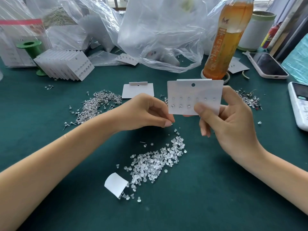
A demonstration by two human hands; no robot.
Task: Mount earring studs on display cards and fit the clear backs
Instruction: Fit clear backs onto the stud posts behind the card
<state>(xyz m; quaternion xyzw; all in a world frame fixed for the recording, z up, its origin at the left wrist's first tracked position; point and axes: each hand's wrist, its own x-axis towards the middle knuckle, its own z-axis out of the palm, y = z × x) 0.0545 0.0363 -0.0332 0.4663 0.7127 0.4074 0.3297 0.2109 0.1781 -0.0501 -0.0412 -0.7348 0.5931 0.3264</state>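
Note:
My right hand [230,124] holds a white display card [195,95] upright above the table, thumb on its lower edge. The card carries several studs in two rows; the right half of its lower row shows none. My left hand [150,112] sits just left of the card with fingers curled, thumb and forefinger pinching something tiny that I cannot make out. A pile of clear backs [155,162] lies below the hands. A heap of loose studs [95,105] lies to the left, and a smaller heap of studs [248,97] to the right.
A blank card [133,91] lies behind my left hand. A fanned stack of filled cards [65,65] leans by a green spool [31,47]. Plastic bags [158,34], a tea bottle [226,39], a phone [266,65] and a remote [300,104] ring the green mat.

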